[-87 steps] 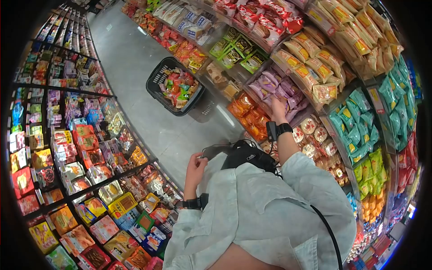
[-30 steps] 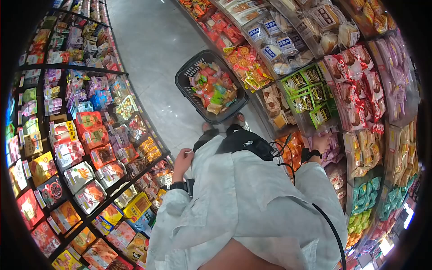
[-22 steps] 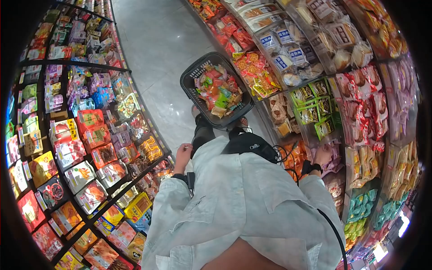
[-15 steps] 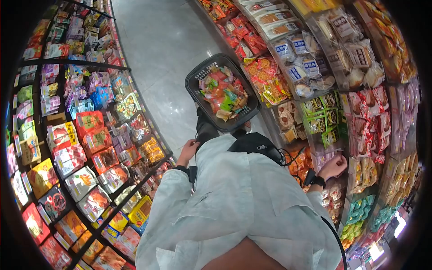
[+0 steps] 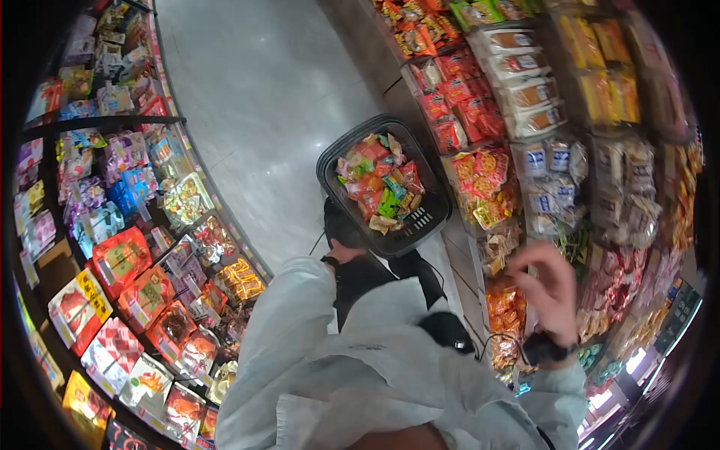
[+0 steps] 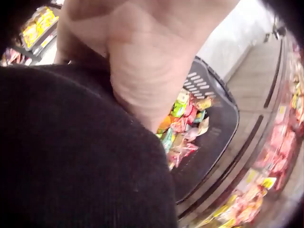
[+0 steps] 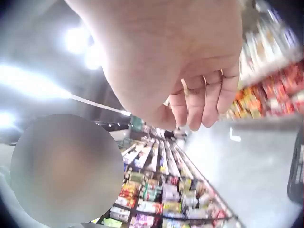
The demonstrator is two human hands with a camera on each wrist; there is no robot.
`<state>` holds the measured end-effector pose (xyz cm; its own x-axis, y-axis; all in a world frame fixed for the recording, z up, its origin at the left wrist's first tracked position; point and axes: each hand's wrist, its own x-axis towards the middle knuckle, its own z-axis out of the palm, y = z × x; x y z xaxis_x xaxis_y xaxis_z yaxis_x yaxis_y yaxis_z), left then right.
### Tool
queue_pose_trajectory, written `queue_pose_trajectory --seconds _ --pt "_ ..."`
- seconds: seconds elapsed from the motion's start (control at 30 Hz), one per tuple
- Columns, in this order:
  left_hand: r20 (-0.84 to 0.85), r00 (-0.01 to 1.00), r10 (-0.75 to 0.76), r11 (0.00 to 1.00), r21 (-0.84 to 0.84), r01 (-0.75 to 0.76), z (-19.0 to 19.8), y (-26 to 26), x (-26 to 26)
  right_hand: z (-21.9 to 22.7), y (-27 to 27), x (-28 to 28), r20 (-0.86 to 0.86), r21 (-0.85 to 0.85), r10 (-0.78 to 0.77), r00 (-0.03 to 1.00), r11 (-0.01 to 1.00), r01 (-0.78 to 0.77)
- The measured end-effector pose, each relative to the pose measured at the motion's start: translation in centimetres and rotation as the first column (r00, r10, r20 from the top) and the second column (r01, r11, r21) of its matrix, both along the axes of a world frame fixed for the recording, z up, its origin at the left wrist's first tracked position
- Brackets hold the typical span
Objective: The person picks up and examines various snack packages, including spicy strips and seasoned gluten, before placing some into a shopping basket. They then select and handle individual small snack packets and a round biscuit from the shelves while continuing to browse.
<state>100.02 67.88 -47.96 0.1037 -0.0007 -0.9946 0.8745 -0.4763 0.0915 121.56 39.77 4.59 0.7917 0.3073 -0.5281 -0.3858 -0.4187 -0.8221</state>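
In the head view, a black basket (image 5: 433, 214) on the floor holds small colourful packets (image 5: 375, 180). My left hand (image 5: 346, 252) is low beside its near left side, against a dark-trousered leg; its fingers are mostly hidden. The left wrist view shows the heel of that hand (image 6: 147, 61) with the basket (image 6: 221, 130) behind it. My right hand (image 5: 546, 289), blurred, is raised in front of the right-hand shelves, apart from the basket. Seen in the right wrist view, the right hand (image 7: 175, 61) has loosely curled fingers and nothing visible in them.
Packaged snacks fill the shelves on the left (image 5: 146, 296) and the bins on the right (image 5: 480, 176). Grey floor (image 5: 247, 82) runs between them. A black bag (image 5: 447, 334) with a cable hangs at the person's front.
My right hand has come away from the purple-packet bin and risen. The left hand has moved lower, against the leg. The view has turned, with the basket now lower and further right.
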Motion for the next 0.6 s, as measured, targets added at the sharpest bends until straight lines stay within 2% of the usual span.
queue_pose_trajectory --seconds 0.03,0.07,0.1,0.17,0.2,0.23,0.27,0.3,0.37,0.4,0.5,0.53,0.6 --pt "-0.013 0.997 -0.07 0.991 0.117 0.071 -0.9 -0.9 0.8 -5.2 2.6 1.6 -0.027 0.065 0.047 0.999 0.997 -0.046" --pt "-0.051 0.998 -0.02 0.966 0.257 0.033 0.4 -1.6 1.8 -10.5 4.8 3.1 -0.128 0.147 0.061 0.99 0.988 -0.042" --pt "-0.069 0.997 -0.018 0.959 0.28 0.036 1.1 -1.7 2.1 -17.5 5.5 3.7 -0.183 0.097 0.166 0.969 0.984 -0.15" --pt "-0.097 0.995 0.002 0.939 0.342 0.032 1.1 -1.4 1.8 -30.6 6.8 3.3 -0.231 0.011 0.187 0.955 0.982 -0.189" --pt "-0.041 0.999 0.025 0.94 0.341 -0.01 1.2 -1.0 1.1 -37.2 6.8 2.9 -0.248 0.028 0.214 0.945 0.977 -0.214" --pt "-0.056 0.998 0.016 0.936 0.353 0.005 1.5 -0.8 0.1 -43.7 6.7 2.1 -0.262 0.05 0.242 0.934 0.97 -0.238" --pt "-0.047 0.999 0.006 0.93 0.368 0.012 1.1 -0.6 0.3 -51.2 6.2 0.9 -0.225 -0.047 0.241 0.944 0.965 -0.258" --pt "-0.041 0.999 0.001 0.925 0.38 0.015 0.9 -1.0 0.4 -56.5 5.7 0.6 -0.19 -0.147 0.246 0.951 0.95 -0.275" --pt "0.144 0.974 -0.176 0.793 0.606 0.054 2.2 -3.2 0.1 -61.7 6.3 2.4 -0.181 -0.459 0.351 0.919 0.796 -0.395" --pt "0.226 0.932 -0.283 0.709 0.704 0.044 2.0 -3.7 0.6 -65.1 5.9 2.7 -0.138 -0.575 0.391 0.91 0.717 -0.395" --pt "0.36 0.913 -0.192 0.737 0.667 -0.108 -0.6 -2.6 1.2 -70.6 7.0 4.4 -0.049 -0.67 0.268 0.962 0.706 -0.231" --pt "0.385 0.898 -0.215 0.724 0.68 -0.118 -0.7 -2.4 1.3 -72.6 6.9 4.8 -0.044 -0.617 0.279 0.959 0.747 -0.246" --pt "0.369 0.895 -0.25 0.717 0.692 -0.085 -1.2 -2.2 0.9 -73.8 8.2 5.8 -0.028 -0.651 0.299 0.954 0.719 -0.245"
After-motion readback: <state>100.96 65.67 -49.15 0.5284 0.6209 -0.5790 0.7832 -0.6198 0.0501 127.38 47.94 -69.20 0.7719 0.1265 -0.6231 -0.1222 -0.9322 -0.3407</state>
